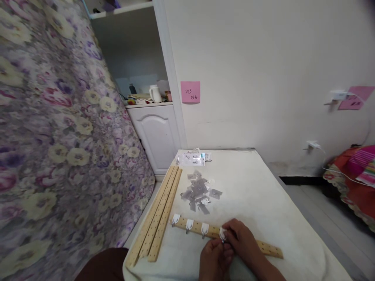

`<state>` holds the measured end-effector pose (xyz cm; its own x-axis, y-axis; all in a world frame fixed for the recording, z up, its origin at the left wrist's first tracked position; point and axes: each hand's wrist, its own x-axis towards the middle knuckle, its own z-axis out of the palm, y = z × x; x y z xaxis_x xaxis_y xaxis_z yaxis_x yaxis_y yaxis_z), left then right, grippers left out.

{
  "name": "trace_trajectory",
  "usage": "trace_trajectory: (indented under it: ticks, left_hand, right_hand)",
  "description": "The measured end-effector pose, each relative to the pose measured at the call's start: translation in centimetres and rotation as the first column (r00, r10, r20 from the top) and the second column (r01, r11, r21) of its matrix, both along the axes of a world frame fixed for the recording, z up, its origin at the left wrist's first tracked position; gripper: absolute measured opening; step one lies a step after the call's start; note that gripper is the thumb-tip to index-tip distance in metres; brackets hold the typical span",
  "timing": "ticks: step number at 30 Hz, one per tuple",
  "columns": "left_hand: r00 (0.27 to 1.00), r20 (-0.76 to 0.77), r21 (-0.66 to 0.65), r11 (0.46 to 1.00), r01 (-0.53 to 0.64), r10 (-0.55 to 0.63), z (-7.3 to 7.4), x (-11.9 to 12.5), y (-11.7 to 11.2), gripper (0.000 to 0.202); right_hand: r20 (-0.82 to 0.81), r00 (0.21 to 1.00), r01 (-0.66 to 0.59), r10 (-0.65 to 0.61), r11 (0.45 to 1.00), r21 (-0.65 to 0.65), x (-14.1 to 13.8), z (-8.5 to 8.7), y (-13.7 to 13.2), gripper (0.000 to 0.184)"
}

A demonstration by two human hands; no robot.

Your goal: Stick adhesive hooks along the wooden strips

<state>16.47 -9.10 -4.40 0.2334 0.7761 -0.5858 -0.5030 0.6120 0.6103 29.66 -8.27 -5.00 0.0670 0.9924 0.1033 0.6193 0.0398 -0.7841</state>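
A perforated wooden strip (269,249) lies slantwise across the near part of the table. Three white hooks with metal prongs sit along its left half, among them a middle white hook (189,224). Further right on the strip is another white hook (222,233), where both hands meet. My right hand (244,242) comes over the strip and grips this hook's white body between thumb and fingers. From below, my left hand (215,257) is closed in a pinch at the hook's metal end. The fingertips partly hide the prong.
Left on the table lie three long perforated wooden strips (159,214), side by side. Behind the work is a pile of grey translucent pieces (199,190). Clear packaging (190,159) lies at the far edge by the wall. A floral curtain (67,136) hangs at left.
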Motion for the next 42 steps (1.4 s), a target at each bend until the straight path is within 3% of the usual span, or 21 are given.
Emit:
trace_trajectory:
  ticks: [4, 14, 29, 42]
  left_hand:
    - [0.999, 0.045, 0.008, 1.0, 0.013, -0.013, -0.3, -0.1, 0.0, 0.017]
    - [1.0, -0.01, -0.004, 1.0, 0.013, -0.013, -0.2, 0.0, 0.0, 0.019]
    - [1.0, -0.001, 0.02, 1.0, 0.018, -0.018, -0.6, 0.0, 0.1, 0.022]
    - [0.994, -0.082, 0.035, 0.996, 0.079, -0.076, 0.3, 0.0, -0.5, 0.018]
  right_hand:
    - [0.02, 1.0, 0.018, -0.017, 0.999, -0.038, -0.3, 0.4, 0.2, 0.017]
    - [0.064, 0.996, 0.073, -0.066, 0.992, -0.104, -0.9, 1.9, 0.6, 0.014]
    - [0.059, 0.994, 0.096, -0.089, 0.985, -0.143, -0.8, 2.1, 0.8, 0.011]
    - [0.064, 0.995, 0.083, -0.073, 0.979, -0.186, -0.6, 2.2, 1.2, 0.01]
